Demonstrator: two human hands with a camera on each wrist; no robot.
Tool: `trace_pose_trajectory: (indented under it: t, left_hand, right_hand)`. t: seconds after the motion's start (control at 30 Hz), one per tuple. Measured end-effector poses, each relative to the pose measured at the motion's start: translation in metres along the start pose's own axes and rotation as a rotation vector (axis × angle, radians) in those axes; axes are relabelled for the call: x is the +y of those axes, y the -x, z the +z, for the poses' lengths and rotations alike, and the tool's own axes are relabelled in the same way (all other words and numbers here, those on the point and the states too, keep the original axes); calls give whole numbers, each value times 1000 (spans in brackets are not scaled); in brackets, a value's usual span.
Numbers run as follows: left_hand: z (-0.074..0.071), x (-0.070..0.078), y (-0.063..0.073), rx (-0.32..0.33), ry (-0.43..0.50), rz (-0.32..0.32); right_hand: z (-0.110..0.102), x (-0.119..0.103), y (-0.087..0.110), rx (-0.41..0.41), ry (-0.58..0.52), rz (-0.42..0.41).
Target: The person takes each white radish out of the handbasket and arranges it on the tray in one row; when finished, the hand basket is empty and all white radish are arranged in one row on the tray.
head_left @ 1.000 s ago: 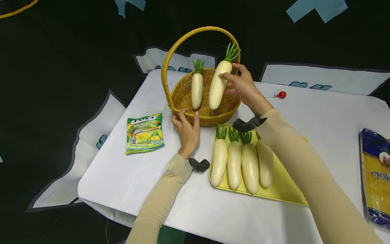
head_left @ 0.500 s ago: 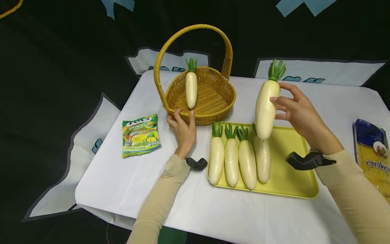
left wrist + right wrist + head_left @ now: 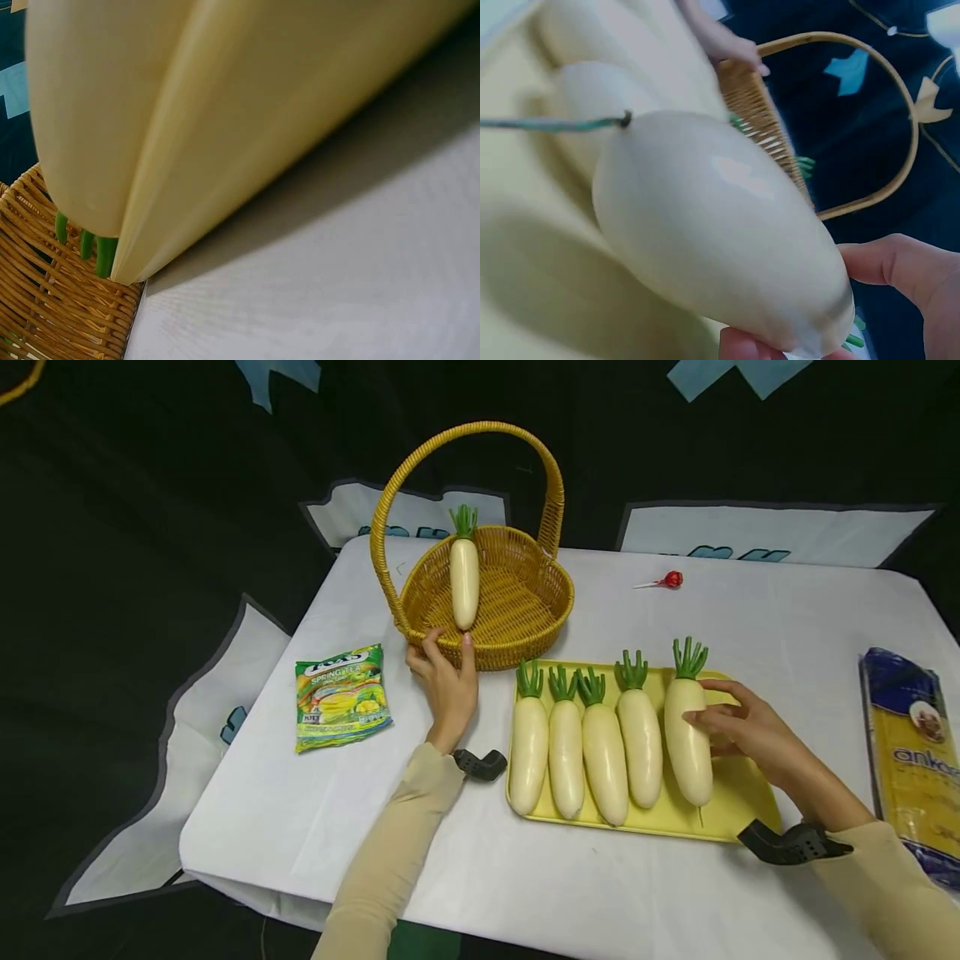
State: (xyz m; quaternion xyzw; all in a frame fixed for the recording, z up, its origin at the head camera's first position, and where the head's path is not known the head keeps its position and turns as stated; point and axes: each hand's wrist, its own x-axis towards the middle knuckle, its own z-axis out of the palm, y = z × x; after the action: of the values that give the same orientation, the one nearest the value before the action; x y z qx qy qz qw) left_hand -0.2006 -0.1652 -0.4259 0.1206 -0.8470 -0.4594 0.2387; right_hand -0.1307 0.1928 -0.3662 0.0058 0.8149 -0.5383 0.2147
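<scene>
My right hand point(image 3: 738, 727) grips a white radish point(image 3: 687, 743) with green stalks, thumb on one side and fingers on the other, over the yellow tray point(image 3: 738, 806). In the right wrist view the same radish point(image 3: 720, 217) fills the middle, a thin root at its tip. Several more radishes point(image 3: 604, 760) lie side by side on the tray, left of the held one. My left hand point(image 3: 450, 689) holds the front rim of the wicker basket point(image 3: 517, 647), thumb at the rim. One radish point(image 3: 465, 581) leans inside the basket, stalks up.
A green candy bag point(image 3: 341, 697) lies left of the basket. Toward the back of the white table point(image 3: 360, 843) is a red lollipop point(image 3: 672, 579). A blue and yellow package point(image 3: 911, 752) lies at the right edge. The tall basket handle point(image 3: 551, 510) arches overhead.
My right hand has carried the radish out of the basket, rightward and down to the right of the tray's row. My left hand has stayed on the basket rim.
</scene>
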Motion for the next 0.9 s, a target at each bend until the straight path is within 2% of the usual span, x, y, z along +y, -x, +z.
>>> trace_pose_trajectory:
  t: [0.17,0.3,0.53,0.7,0.9]
  left_hand:
    - [-2,-1,0,3,-7,5]
    - [-2,-1,0,2,-11,4]
    - [0,0,2,-2,-5,-5]
    - [0,0,1,1,-1,9]
    - [0,0,1,-1,-1,14]
  right_hand:
    - [6,25,-3,-1,27,88]
    - [11,39,-8,20,49,109]
    - [19,24,0,64,94,55]
    - [19,14,6,23,156,25]
    - [20,11,8,-4,216,34]
